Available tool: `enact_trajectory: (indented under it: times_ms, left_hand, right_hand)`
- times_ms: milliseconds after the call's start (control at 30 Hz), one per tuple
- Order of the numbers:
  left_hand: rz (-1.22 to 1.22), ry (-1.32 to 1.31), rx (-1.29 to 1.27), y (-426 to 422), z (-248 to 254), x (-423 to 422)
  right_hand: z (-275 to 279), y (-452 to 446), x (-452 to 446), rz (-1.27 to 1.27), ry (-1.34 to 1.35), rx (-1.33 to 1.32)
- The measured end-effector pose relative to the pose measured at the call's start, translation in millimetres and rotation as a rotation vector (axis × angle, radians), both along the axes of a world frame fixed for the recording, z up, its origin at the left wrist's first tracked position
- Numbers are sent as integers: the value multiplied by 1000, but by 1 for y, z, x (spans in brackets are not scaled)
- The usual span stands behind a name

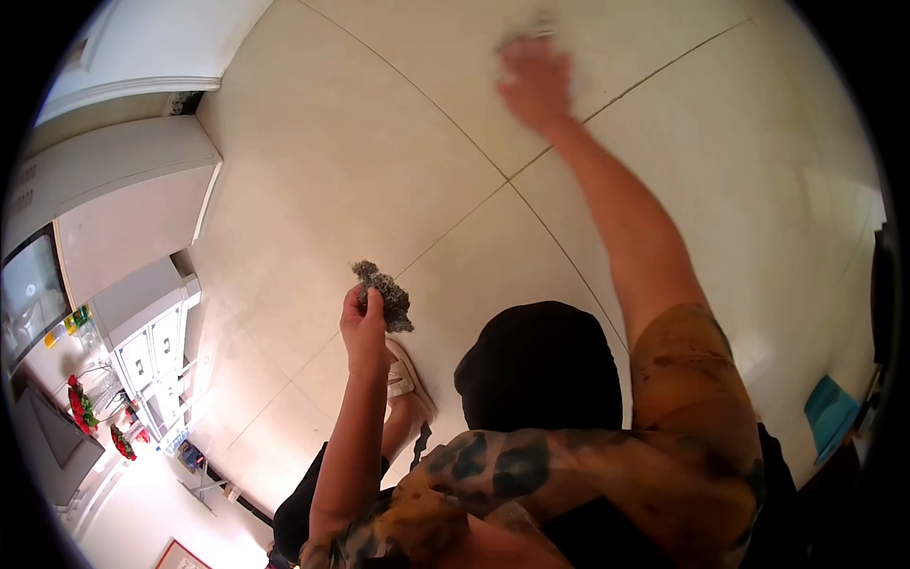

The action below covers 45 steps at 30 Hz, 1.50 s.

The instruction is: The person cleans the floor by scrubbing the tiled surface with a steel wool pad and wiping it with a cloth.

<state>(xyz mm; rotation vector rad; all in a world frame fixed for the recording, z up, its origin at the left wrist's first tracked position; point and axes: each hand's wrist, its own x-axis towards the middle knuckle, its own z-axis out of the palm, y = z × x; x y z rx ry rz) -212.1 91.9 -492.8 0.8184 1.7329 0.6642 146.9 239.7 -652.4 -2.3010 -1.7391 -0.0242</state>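
My left hand is closed, with thumb and fingers pinching a ragged grey clump of what looks like steel wool. It is held up above the floor, near my sandalled foot. Stretched far forward, my right hand is low over the pale tiled floor. It is smeared by motion, its fingers bent around or against a small grey and whitish thing that I cannot make out. My knee in black cloth is between my arms.
To the left are a pale cabinet and a white unit with drawers. Red flowers stand beyond them. A teal object is at the right edge. Dark joint lines cross the tiles.
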Motion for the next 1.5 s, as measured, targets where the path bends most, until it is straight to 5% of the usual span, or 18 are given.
enact_trajectory:
  times_ms: [167, 200, 300, 400, 533, 667, 800, 867, 967, 1033, 1100, 1133, 1200, 1233, 1300, 1400, 1500]
  left_hand:
    - [-27, -31, 19, 0, 1, 6]
    - [-56, -29, 14, 1, 0, 7]
    - [-133, -82, 5, 1, -10, 12]
    - [-247, -63, -47, -2, -4, 31]
    - [-374, -78, -68, 1, 2, 56]
    - [-441, -106, -55, 5, 13, 73]
    - [-464, -115, -82, 7, 6, 71]
    - [-471, -120, -114, 7, 8, 70]
    - [-487, -163, -119, 10, -3, 63]
    - [-536, -134, -130, 12, 1, 63]
    - [-527, -153, -138, 13, 2, 61]
    - [-522, -184, -148, 13, 5, 62]
    - [-558, -217, -155, 10, 16, 68]
    - [-574, -228, -156, 10, 19, 70]
    - [-648, -239, -119, 14, 22, 67]
    - [-725, -219, -62, 15, 34, 70]
    - [-742, -186, 2, 15, 34, 72]
  right_hand:
    - [-15, -103, -168, 789, 354, 282]
    - [19, -135, -180, 875, 493, 221]
    - [1, -188, -199, 956, 385, 134]
    - [11, -152, -124, 617, 401, 171]
    - [14, -132, 52, -185, -94, 20]
    - [-15, -283, 150, -663, -298, -51]
    - [-4, -497, 122, -933, -354, 3]
    - [44, -556, 88, -1340, -172, -264]
    - [18, -621, 89, -1546, -18, -153]
    - [39, -558, 53, -1091, -42, 17]
    - [22, -480, -7, -754, 237, 366]
    - [41, -434, -34, -504, 117, 276]
    - [47, -369, -90, -73, 321, 304]
    - [84, -323, -106, -392, 963, -404]
    - [50, -324, -160, -313, 789, -202]
    - [69, -403, -122, -206, 509, -27]
    - [45, -530, -74, -739, 258, -168]
